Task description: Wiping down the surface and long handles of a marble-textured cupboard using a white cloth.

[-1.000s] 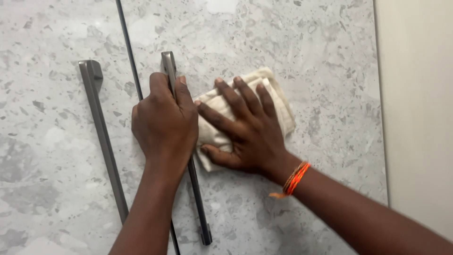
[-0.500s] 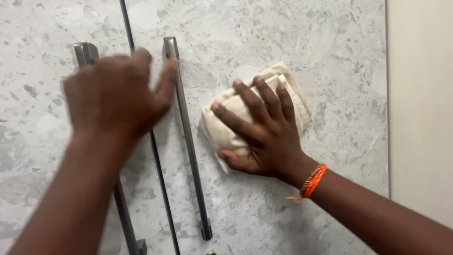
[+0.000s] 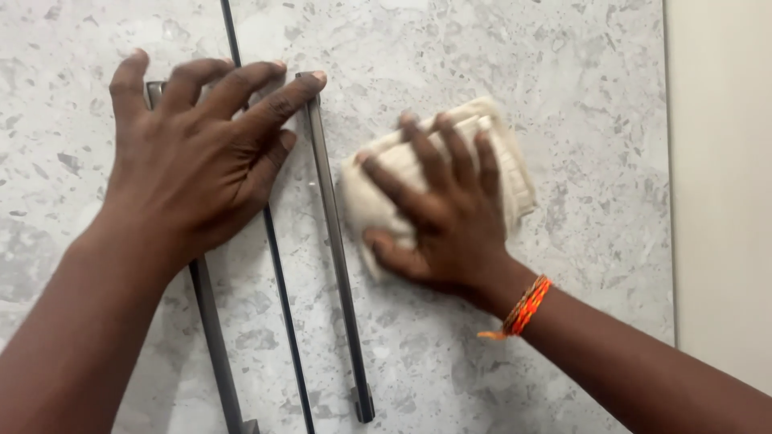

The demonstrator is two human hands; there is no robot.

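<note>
The marbled doors [image 3: 498, 48] fill the view, a dark seam [image 3: 277, 273] between them, a bar handle [image 3: 338, 265] just right of it. My left hand [image 3: 193, 161] lies flat, fingers spread wide, across the seam, fingertip touching the handle top. My right hand [image 3: 442, 217] presses the cloth [image 3: 515, 173] flat, fingers splayed; bare door runs to the right edge [image 3: 667, 161]

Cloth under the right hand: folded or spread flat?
Folded. The cream cloth sits as a thick compact pad with stacked layered edges showing, pressed against the marble-look panel by the right hand.
</note>
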